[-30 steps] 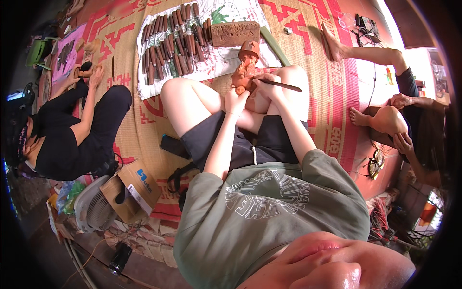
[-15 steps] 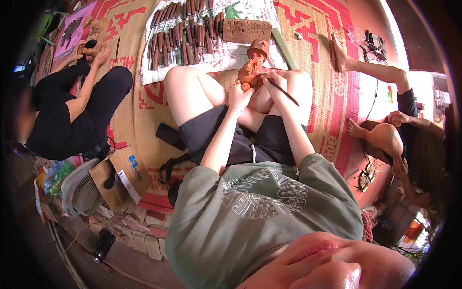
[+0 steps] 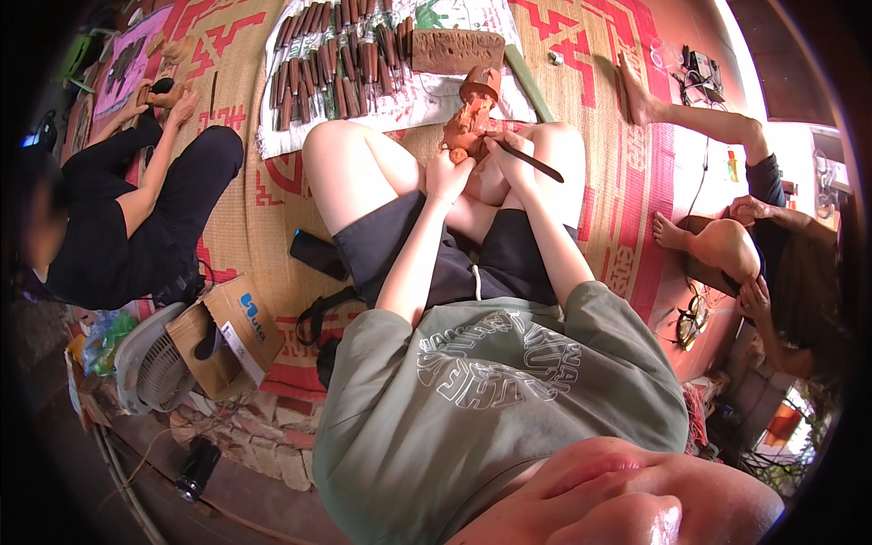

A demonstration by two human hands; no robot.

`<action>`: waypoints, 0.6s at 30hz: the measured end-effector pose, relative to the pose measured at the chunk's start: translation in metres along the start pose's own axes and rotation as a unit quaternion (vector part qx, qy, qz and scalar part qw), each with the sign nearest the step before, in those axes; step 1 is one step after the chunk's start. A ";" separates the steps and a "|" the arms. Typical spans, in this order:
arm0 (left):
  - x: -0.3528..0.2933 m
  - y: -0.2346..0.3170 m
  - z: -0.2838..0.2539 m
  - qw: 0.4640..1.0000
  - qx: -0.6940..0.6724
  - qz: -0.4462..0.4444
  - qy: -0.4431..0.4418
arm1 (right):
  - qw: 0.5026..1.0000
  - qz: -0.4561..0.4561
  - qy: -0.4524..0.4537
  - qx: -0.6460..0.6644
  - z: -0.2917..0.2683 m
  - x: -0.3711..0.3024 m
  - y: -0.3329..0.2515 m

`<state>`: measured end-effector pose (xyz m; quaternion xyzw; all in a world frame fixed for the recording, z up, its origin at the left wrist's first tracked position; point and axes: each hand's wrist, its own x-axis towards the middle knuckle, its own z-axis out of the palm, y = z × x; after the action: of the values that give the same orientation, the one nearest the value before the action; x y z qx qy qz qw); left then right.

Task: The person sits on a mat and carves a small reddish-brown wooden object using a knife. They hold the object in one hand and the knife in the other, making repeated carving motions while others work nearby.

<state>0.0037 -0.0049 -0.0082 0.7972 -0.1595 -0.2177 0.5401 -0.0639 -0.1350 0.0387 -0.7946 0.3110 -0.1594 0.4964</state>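
Gripping carved reddish-brown wooden figurine with left fingers, slim dark tool with right fingers, newly rolled broadside, likely adjusting angle.

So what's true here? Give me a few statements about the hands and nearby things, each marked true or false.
1. The left hand is on the reddish carving. True.
2. The right hand is empty. False: it holds a slim dark tool.
3. Many dark-handled tools lie on a white cloth. True.
4. The brown block lies to the left of those many tools. False: it lies to their right.
5. A cardboard box sits off to the person's left. True.
6. The shirt is bright red. False: it is grey-green.
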 end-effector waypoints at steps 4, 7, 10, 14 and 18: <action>0.001 0.000 -0.002 1.000 -0.004 -0.017 0.007 | 0.999 0.031 0.037 0.009 -0.004 0.003 0.009; -0.002 0.005 -0.007 1.000 -0.002 -0.008 0.007 | 0.997 -0.002 0.049 0.053 -0.008 0.008 0.013; -0.001 0.002 -0.005 1.000 0.021 -0.010 0.007 | 0.996 -0.037 0.031 0.079 0.001 0.006 0.021; 0.000 0.002 -0.001 1.000 0.019 -0.010 0.011 | 0.998 -0.045 -0.009 0.030 0.000 0.005 0.016; 0.000 -0.004 -0.004 1.000 0.015 -0.012 0.018 | 0.999 -0.021 -0.034 0.003 0.003 0.004 0.000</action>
<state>0.0056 -0.0001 -0.0111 0.8111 -0.1435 -0.2076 0.5277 -0.0589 -0.1357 0.0371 -0.8044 0.2768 -0.1441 0.5056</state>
